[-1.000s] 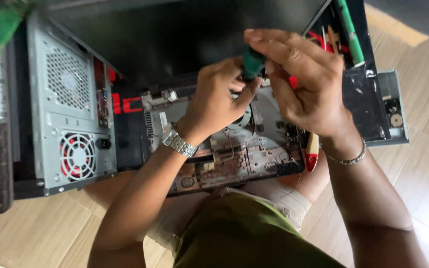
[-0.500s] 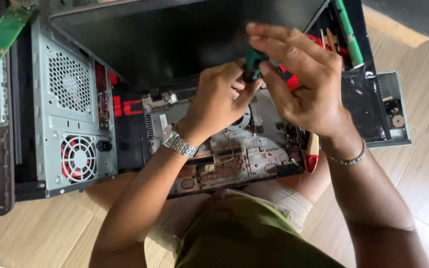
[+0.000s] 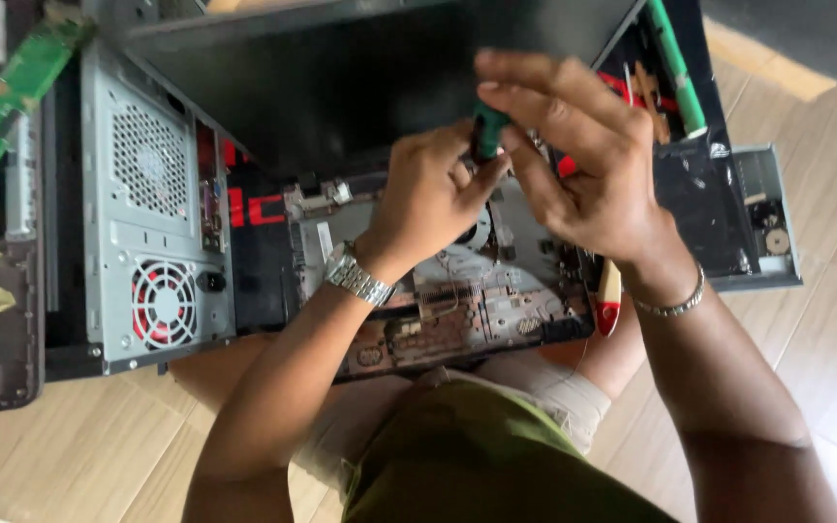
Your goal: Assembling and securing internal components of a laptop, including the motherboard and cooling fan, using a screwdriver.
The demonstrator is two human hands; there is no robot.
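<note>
Both grips (image 3: 491, 160) around green screwdriver (image 3: 487, 131)

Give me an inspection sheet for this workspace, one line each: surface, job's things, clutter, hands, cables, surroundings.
Surface: pale wood floor; the work rests on the person's lap.
Job's things: opened laptop base with bare boards, its dark screen tilted up; green-handled screwdriver upright over it.
Clutter: red-tipped tool at the base's right edge; green-handled tool in a black tray; small metal drive on the right.
Hands: left hand and right hand both grip the screwdriver.
Cables: thin wires on the base; nothing loose seen.
Surroundings: grey desktop case with red fan on the left; green circuit board beyond it.
</note>
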